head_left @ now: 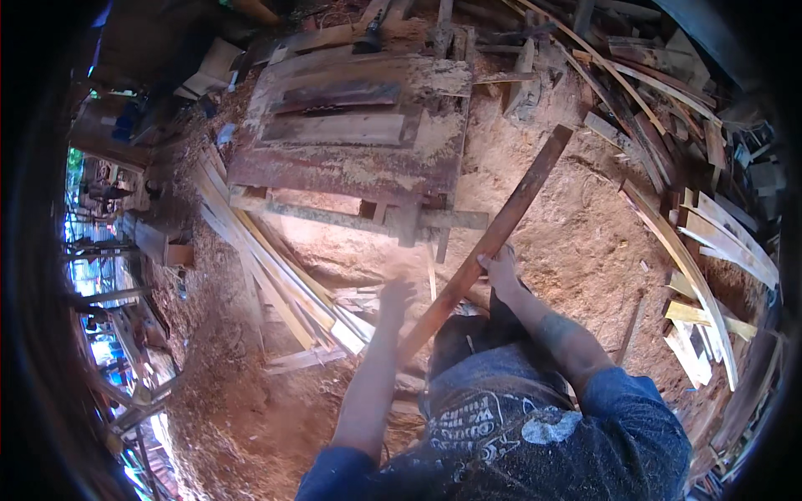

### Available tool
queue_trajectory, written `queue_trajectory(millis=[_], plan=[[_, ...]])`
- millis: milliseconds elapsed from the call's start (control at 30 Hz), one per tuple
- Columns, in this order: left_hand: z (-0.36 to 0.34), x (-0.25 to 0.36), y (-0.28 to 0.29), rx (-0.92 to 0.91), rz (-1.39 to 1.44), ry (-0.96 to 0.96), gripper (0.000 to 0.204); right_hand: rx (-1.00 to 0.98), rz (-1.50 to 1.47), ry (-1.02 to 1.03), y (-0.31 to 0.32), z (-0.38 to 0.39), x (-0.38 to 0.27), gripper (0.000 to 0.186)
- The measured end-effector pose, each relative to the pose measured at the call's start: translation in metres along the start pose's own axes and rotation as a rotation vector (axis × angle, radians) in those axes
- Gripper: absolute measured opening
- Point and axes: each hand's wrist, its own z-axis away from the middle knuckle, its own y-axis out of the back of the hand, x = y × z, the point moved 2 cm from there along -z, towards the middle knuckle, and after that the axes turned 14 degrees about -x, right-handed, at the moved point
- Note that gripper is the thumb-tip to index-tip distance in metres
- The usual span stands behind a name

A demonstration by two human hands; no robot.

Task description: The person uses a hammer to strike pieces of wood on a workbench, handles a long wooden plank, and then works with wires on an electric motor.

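A long reddish-brown board (pixel 531 184) slants from upper right down toward my lap, with my right hand (pixel 499 269) wrapped round its middle. My left hand (pixel 395 286) is raised just left of the board, blurred by motion, so its fingers are unclear. Above both hands stands a worn, sawdust-covered wooden work table (pixel 342 171) with flat boards (pixel 332 128) lying on its top. A haze of dust hangs around my left hand. The board’s lower end passes behind my left forearm.
Pale strips (pixel 276 292) lean in a bundle left of the table. Curved offcuts and planks (pixel 677 250) pile along the right side, more scrap wood (pixel 614 67) at upper right. Sawdust (pixel 551 326) covers the ground. Cluttered timber structures (pixel 134 267) fill the far left.
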Motion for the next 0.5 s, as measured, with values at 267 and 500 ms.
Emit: queue_trajectory(millis=[267, 500], plan=[[-0.160, 0.072, -0.002, 0.091, 0.510, 0.043, 0.060, -0.037, 0.063, -0.144, 0.027, -0.086, 0.076, 0.029], [-0.244, 0.160, -0.038, -0.137, -0.755, 0.118, 0.033, -0.139, 0.119, -0.346, 0.023, -0.131, 0.060, 0.025]])
